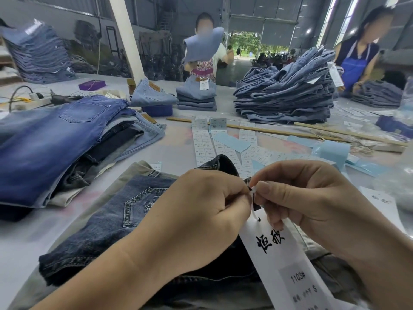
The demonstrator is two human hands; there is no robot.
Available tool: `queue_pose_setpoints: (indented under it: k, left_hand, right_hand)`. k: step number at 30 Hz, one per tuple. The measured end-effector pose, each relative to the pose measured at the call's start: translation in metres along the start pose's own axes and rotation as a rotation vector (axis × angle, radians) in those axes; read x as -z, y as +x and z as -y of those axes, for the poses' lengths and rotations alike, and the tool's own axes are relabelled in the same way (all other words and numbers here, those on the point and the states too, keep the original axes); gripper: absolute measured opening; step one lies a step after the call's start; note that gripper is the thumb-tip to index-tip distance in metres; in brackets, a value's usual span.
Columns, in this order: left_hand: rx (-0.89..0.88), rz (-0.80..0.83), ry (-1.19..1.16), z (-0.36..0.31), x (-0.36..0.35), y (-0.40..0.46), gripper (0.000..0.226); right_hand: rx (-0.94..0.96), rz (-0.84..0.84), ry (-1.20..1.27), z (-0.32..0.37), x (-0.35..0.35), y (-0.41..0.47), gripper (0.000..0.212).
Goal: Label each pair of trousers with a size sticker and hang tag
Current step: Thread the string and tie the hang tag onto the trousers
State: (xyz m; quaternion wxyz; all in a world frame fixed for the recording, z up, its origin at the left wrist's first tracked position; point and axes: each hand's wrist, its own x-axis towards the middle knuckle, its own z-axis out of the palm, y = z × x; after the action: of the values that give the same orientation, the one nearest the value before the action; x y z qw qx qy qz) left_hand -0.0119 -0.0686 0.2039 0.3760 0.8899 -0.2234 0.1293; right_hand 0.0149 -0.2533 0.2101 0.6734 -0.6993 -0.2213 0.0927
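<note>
**Head view: hang tag being fastened to dark jeans**

Head view is filled by a pale work table (26, 233) that runs from the lower edge up to the middle of the frame. At the right of centre a tall heap of folded grey-blue jeans (283, 95) is stacked, and at the left a lower pile of blue and dark trousers (55, 144) is spread. A smaller neat stack (196, 97) is seen at upper centre, with a person behind it holding up a garment; a second person in a blue apron (354, 68) is placed at the upper right.

At lower centre a pair of dark denim trousers (102, 222) is laid flat on the table over a beige garment, its embroidered back pocket turned up. Strips of size stickers (203, 144) are laid out at the middle of the frame, just beyond the trousers.

The left hand (192, 220) is curled, its fingertips pinched at a white plastic tie (253, 205) by the waistband. The right hand (308, 198) is curled likewise, thumb and forefinger pinched on the same tie from the other side. From that tie a white hang tag (283, 260) is hung, slanting toward the lower right, with black characters and a sticker reading 1103# and S.
</note>
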Motion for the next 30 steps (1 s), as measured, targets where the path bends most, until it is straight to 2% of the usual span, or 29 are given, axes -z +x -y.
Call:
queue_pose_setpoints:
  k: [4,8,20,30]
  left_hand:
    - [0.010,0.004,-0.007,0.0005,0.0003,0.0002,0.023]
    - [0.019,-0.006,-0.035,0.0021,0.0011,-0.0006,0.021]
    - [0.046,-0.001,-0.159,0.0005,0.0026,-0.0021,0.024]
    - [0.040,0.002,-0.060,-0.0003,-0.0029,-0.0006,0.030]
  right_hand:
    - [-0.001,0.010,-0.025,0.0003,-0.0004,0.0008,0.020]
    - [0.020,-0.006,-0.080,-0.0006,-0.0001,0.0011,0.012]
    - [0.058,-0.051,-0.167,-0.0048,0.0010,0.0003,0.011]
    - [0.078,-0.020,-0.155,-0.0047,-0.0028,-0.0025,0.011]
